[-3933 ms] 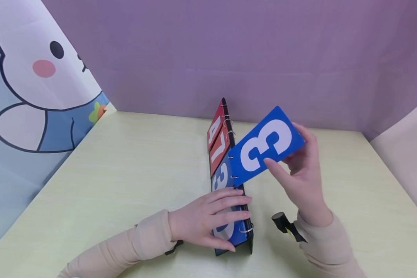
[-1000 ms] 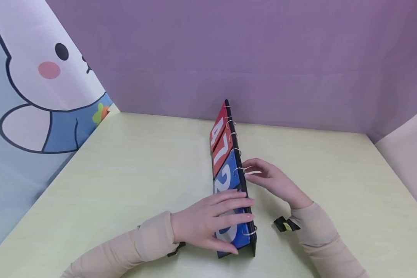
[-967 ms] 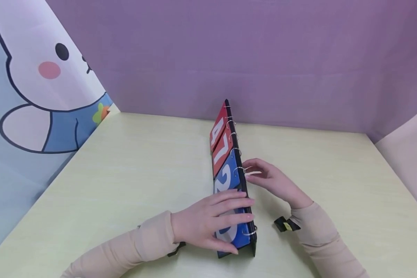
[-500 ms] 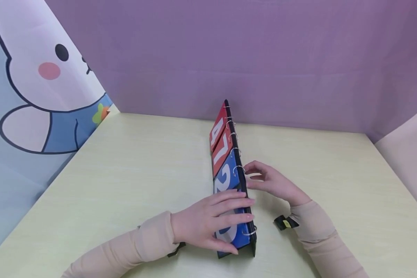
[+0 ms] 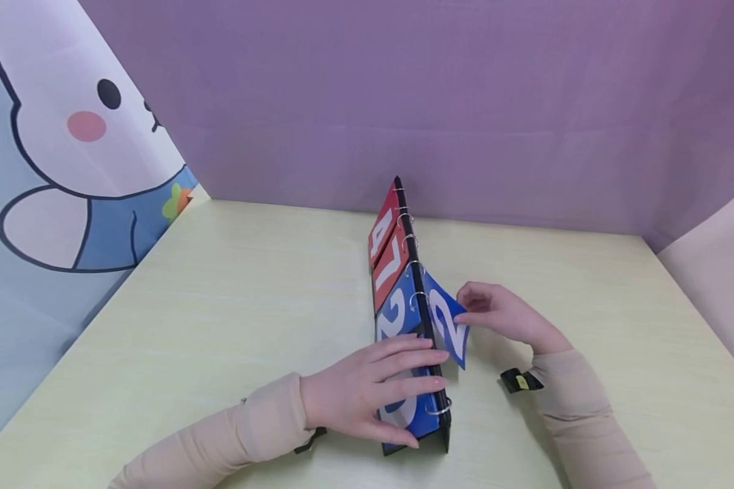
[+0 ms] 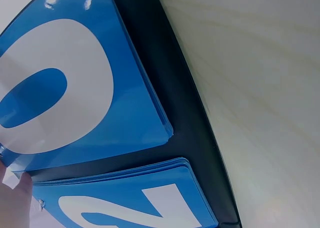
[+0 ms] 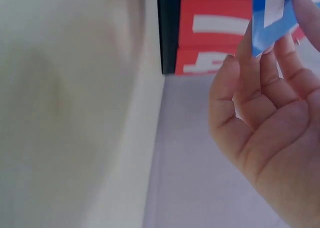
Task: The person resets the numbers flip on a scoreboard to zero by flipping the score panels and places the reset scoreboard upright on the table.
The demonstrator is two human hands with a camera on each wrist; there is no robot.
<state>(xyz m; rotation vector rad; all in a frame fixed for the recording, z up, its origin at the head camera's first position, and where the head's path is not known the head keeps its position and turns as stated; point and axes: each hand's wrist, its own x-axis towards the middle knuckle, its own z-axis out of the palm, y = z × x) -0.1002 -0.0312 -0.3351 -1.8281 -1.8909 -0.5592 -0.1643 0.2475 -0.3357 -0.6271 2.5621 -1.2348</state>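
Observation:
In the head view a black tabletop flip scoreboard (image 5: 418, 285) stands like a tent, with number cards hung on metal rings. My left hand (image 5: 373, 384) rests across its near part, fingers nearly straight and reaching over the top edge. Under that hand lies a blue 0 card (image 5: 404, 411), partly covered; beyond it is a blue 2 card (image 5: 394, 309). On the scoreboard's right side my right hand (image 5: 508, 316) pinches another blue card with a white 2 (image 5: 446, 319) by its edge, holding it away from the frame. The right wrist view shows this card's corner (image 7: 265, 37) between thumb and fingers.
Two red number cards (image 5: 390, 261) hang on the far half of the scoreboard. The pale table (image 5: 251, 292) reaches back to a purple cloth wall (image 5: 404, 102). A cartoon-printed cloth (image 5: 43, 156) hangs at the left. Black wrist devices (image 5: 520, 380) sit at the sleeves.
Earlier my right hand held up a blue 3 card, and the left side showed 3; it now shows 2. Lately that hand has moved right, drawing a 2 card outward. My left hand stays put.

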